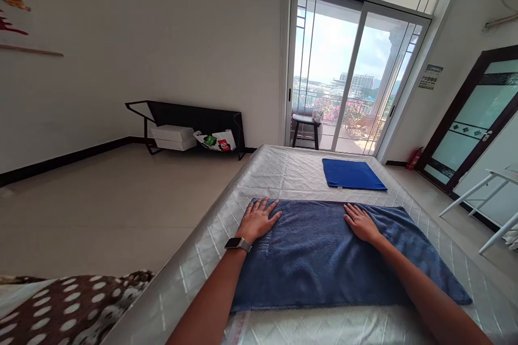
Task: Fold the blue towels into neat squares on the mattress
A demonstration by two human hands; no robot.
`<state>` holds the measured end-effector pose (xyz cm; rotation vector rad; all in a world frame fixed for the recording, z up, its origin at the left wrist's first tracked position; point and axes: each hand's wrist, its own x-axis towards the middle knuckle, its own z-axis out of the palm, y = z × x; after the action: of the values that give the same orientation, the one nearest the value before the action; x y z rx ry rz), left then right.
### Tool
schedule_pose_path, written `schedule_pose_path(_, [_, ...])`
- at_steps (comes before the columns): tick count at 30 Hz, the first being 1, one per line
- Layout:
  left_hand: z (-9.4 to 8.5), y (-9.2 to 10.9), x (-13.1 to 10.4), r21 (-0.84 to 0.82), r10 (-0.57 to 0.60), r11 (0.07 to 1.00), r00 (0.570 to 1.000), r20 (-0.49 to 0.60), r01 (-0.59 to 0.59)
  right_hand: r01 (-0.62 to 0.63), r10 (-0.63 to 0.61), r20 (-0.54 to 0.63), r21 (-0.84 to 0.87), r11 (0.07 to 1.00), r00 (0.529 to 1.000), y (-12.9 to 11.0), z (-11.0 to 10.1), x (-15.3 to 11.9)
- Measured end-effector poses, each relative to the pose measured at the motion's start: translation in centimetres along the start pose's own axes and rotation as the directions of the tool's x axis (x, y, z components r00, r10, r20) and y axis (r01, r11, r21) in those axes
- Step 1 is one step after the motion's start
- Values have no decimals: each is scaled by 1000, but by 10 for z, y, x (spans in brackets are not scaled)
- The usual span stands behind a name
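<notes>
A dark blue towel (311, 259) lies spread out on a pale quilted mattress (202, 269), with soft wrinkles across its middle and right side. My left hand (257, 220) rests flat near the towel's far left corner, fingers spread; a watch (238, 244) is on that wrist. Toward the far edge, right of the middle, my right hand (361, 222) lies palm down with its fingers stretched out on the cloth. Beyond the towel sits a flat, brighter blue folded cloth (353, 174), apart from both hands.
Brown polka-dot fabric (73, 307) is at the lower left. A black rack (190, 116) with white boxes (173, 137) stands by the wall. Glass sliding doors (343, 75) are behind the mattress. A white-legged table (485, 194) and a fire extinguisher (414, 159) are at right.
</notes>
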<state>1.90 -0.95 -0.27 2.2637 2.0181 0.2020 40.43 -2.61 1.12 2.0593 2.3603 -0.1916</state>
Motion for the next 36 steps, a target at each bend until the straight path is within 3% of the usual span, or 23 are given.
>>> schedule_pose_path(5, [-3,-2,0,6,-24,1000,1000,11,24,-195,192,-49,-74,978,980,92,-4,-18])
schedule_pose_path(9, [-2,-2,-1,16,-38,999,999,-3,39,-340,336,-60,-83,937,940,135,-9,-28])
schedule_pose_path(14, [0,-2,-2,15,-57,998,998,-34,58,-409,404,-89,-47,911,910,154,-10,-31])
schedule_pose_path(21, [-4,-1,-3,38,-51,998,995,-82,54,-456,452,-68,-63,888,890,148,-17,-34])
schedule_pose_path(24, [-5,1,-4,40,-57,997,996,-63,59,-503,498,-73,-110,857,864,133,-27,-30])
schedule_pose_path(26, [-5,3,-5,34,-61,997,997,-51,62,-474,455,-148,-144,869,878,108,-33,-24])
schedule_pose_path(30, [-4,3,-4,21,-61,998,997,-43,62,-156,123,-249,-117,981,961,22,-30,-7])
schedule_pose_path(33, [-1,1,-2,10,-61,998,997,-45,61,85,-89,-180,-32,996,980,-42,-17,1])
schedule_pose_path(36, [2,-1,-1,9,-60,998,997,-47,61,175,-172,-75,33,984,982,-74,-5,4])
